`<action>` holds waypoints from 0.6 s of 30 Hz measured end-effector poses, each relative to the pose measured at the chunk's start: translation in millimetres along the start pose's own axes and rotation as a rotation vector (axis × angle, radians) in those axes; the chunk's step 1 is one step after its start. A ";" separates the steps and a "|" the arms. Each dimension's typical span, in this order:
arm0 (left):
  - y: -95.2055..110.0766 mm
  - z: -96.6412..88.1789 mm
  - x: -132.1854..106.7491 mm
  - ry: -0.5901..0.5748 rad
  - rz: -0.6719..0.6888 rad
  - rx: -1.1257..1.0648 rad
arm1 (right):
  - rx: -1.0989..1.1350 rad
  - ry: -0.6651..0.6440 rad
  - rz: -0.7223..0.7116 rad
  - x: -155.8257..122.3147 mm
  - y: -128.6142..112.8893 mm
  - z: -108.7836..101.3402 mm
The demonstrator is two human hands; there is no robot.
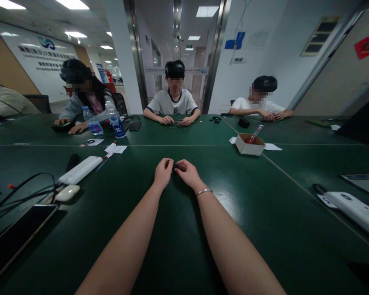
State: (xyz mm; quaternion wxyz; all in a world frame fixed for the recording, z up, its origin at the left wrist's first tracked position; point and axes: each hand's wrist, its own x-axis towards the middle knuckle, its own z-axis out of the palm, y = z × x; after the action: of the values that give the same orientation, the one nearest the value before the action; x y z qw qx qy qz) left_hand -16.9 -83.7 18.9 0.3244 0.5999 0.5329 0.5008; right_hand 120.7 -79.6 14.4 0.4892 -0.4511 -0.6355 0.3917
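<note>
Both my arms reach forward over the green table [184,246], and my hands meet near its middle. My left hand [164,173] is closed, fingertips pinched at a small dark object [175,166] between the two hands. On the other side, my right hand [187,172] closes its thumb and fingers on the same dark piece; a silver bracelet [204,191] is round that wrist. The piece is mostly covered by fingers and too small to name. Whether it is one part or two, I cannot tell.
To the left lie a white power strip [80,170], a white earbud case [67,193], black cables and a phone [21,229]. An open box [250,144] stands ahead right. Two bottles [116,123] stand ahead left. Another power strip [353,207] lies right. Several people sit across.
</note>
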 end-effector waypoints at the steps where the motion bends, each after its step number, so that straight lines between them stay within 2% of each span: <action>1: 0.5 -0.4 0.1 0.007 0.010 0.073 | -0.169 -0.005 -0.052 -0.9 -1.0 2.8; 4: 4.8 -0.2 -2.8 0.012 0.048 0.299 | -0.590 -0.034 -0.160 -6.9 -7.3 7.4; 7: 9.9 -0.7 -9.6 -0.009 0.082 0.381 | -0.781 -0.076 -0.192 -21.3 -15.3 7.7; 9: 12.5 -5.8 -17.5 -0.071 0.055 0.319 | -0.830 -0.126 -0.211 -37.2 -20.6 5.6; 12: 16.4 -28.9 -39.7 -0.207 -0.118 0.121 | -0.830 -0.240 -0.221 -68.7 -32.6 -7.8; 14: 19.7 -57.1 -63.1 -0.248 -0.223 0.048 | -0.796 -0.362 -0.212 -92.8 -46.5 -31.7; 16: 22.7 -94.3 -92.1 -0.280 -0.264 0.046 | -0.778 -0.511 -0.199 -119.0 -64.7 -72.8; 17: 23.5 -114.9 -108.0 -0.276 -0.285 0.072 | -0.798 -0.484 -0.188 -133.3 -74.3 -99.6; 18: 23.5 -136.1 -124.3 -0.272 -0.311 0.104 | -0.837 -0.372 -0.179 -148.5 -83.3 -129.7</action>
State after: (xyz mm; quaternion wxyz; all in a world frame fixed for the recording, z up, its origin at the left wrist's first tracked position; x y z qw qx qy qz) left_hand -129.7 -228.5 48.0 0.4353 0.5885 0.5956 0.3309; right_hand 248.4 -238.2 80.6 0.1748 -0.4751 -0.8522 0.1322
